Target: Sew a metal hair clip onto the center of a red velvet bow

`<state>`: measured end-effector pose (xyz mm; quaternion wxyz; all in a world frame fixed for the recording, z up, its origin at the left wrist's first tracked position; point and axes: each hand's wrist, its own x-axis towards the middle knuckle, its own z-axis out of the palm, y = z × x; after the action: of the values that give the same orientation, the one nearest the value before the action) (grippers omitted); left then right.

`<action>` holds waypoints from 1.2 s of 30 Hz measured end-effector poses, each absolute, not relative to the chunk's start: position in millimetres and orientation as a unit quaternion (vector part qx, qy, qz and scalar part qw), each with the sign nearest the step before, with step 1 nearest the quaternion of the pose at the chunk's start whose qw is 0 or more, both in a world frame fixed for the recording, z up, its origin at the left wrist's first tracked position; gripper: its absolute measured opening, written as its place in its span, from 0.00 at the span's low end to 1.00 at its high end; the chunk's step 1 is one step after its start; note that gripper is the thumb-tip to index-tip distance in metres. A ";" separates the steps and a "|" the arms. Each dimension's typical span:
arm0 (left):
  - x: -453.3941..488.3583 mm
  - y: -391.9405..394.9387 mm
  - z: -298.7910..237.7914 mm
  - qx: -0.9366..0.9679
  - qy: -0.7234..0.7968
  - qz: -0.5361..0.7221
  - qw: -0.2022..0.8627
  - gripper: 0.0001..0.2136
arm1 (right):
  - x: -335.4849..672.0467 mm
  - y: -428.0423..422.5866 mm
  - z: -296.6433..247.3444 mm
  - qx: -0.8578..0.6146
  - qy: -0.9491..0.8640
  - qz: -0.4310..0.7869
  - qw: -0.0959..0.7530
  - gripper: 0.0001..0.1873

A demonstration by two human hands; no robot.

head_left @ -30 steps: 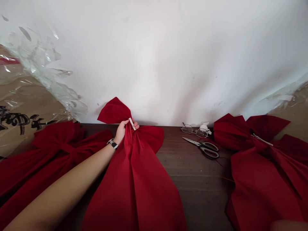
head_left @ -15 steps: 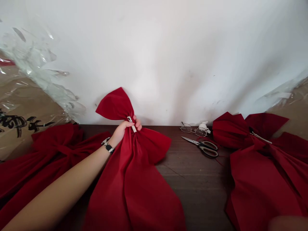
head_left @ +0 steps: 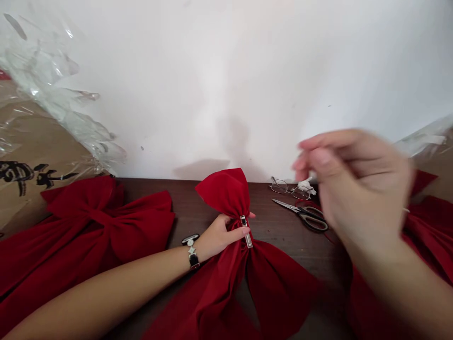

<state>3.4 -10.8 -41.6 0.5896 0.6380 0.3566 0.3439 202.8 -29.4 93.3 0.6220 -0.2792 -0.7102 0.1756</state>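
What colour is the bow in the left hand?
The bow is deep red, shown best in the head view.

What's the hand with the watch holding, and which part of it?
The left hand grips the red fabric bow at its gathered middle, beside the metal clip. The right hand is too blurred to tell if it holds anything.

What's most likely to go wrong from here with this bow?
Two risks, I'd guess. The metal clip sits at the red bow's gathered waist, pinched only by the left hand, so it may slip and the gathers loosen. The blurred right hand is close to the scissors and glasses, and could knock them.
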 end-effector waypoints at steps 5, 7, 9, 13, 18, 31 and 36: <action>5.4 -8.2 -42.0 0.633 0.341 0.377 0.584 0.21 | 191.7 -21.0 23.7 -0.304 -0.770 0.221 0.516 0.05; 5.7 -10.3 -39.5 0.655 0.329 0.380 0.565 0.19 | 194.8 -23.0 -3.4 -0.304 -0.774 0.194 0.521 0.06; 6.2 -13.6 -37.0 0.674 0.336 0.380 0.537 0.18 | 199.2 -26.7 -21.8 -0.302 -0.768 0.164 0.541 0.07; 7.8 -20.2 -35.0 0.719 0.357 0.380 0.460 0.16 | 204.4 -32.3 -32.1 -0.279 -0.789 0.139 0.529 0.08; 7.5 -23.6 -36.0 0.758 0.350 0.391 0.387 0.13 | 204.9 -31.7 -27.9 -0.200 -0.829 0.108 0.510 0.10; 5.5 -26.9 -32.0 0.766 0.292 0.383 0.426 0.12 | 207.6 -34.5 -29.0 -0.176 -0.851 0.059 0.491 0.08; 3.6 -24.5 -32.2 0.773 0.264 0.393 0.422 0.12 | 207.8 -34.2 -30.2 -0.169 -0.856 0.053 0.485 0.09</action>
<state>3.6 -24.5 -32.2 0.4224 0.7730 0.2645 0.3925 207.8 -34.2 -30.2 0.4850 -0.1691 -0.8564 0.0529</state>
